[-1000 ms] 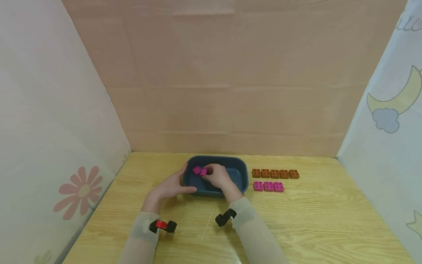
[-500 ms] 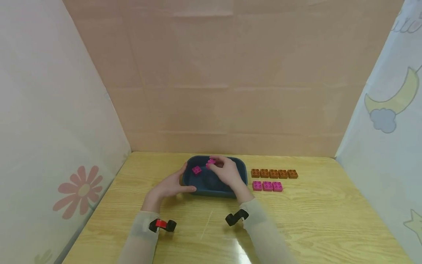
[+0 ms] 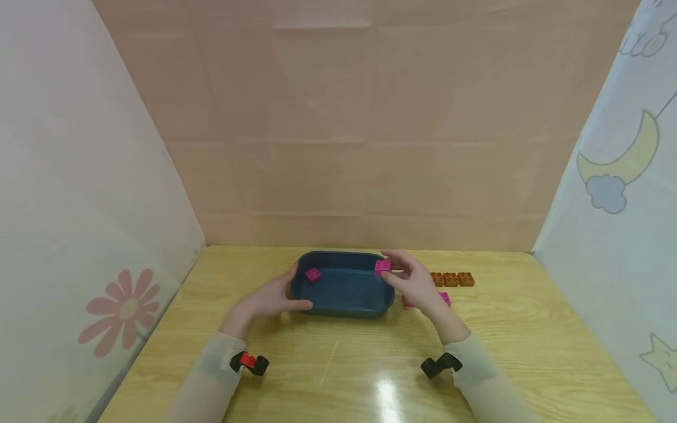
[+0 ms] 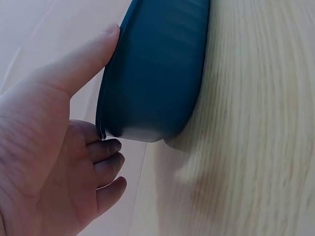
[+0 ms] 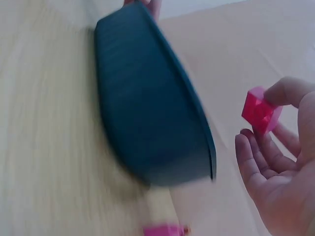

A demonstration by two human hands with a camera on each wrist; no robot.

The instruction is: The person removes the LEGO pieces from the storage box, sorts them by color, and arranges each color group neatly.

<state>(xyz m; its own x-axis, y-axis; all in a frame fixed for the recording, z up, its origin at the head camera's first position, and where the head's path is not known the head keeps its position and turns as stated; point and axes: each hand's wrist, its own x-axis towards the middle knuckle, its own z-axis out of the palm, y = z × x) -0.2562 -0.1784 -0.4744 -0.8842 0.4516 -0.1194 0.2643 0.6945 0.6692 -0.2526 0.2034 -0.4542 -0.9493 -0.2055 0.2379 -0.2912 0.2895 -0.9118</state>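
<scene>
A dark blue plastic bin (image 3: 346,294) stands on the table, one pink toy brick (image 3: 313,274) lying inside near its left end. My left hand (image 3: 270,295) holds the bin by that end, thumb on the front of the rim and fingers round the far side; the left wrist view shows the thumb (image 4: 93,56) against the rim. Between thumb and fingers my right hand (image 3: 415,285) pinches a second pink toy brick (image 3: 382,268) above the bin's right end. In the right wrist view this pinched brick (image 5: 262,110) is off the table, beside the rim.
Right of the bin, a row of orange toy bricks (image 3: 451,279) is partly hidden behind the right hand. In front of it, pink bricks (image 3: 445,298) are mostly covered by that hand. A beige backdrop (image 3: 338,176) rises behind the wooden table (image 3: 296,370).
My right hand has lifted the pinched pink brick from beside the other one in the bin and carried it right to the bin's right end. The left hand stays on the bin.
</scene>
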